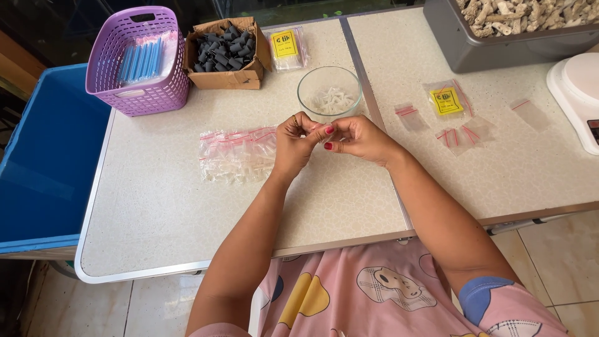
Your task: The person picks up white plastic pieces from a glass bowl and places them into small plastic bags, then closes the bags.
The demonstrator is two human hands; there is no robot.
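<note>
My left hand (pixel 296 145) and my right hand (pixel 357 138) meet above the middle of the speckled table (pixel 156 206), fingertips pinched together on something very small that I cannot make out. Just behind them stands a clear glass bowl (pixel 329 92) holding small white plastic pieces. To the left of my left hand lies a pile of small clear zip bags (pixel 237 154) with red strips, filled with pale pieces.
A purple basket (pixel 138 61) with blue tubes and a cardboard box (pixel 227 52) of dark grey pieces stand at the back left. Loose small bags (pixel 447 103) lie right. A grey bin (pixel 499 43), a white scale (pixel 577 93) and a blue crate (pixel 43 156) surround the table.
</note>
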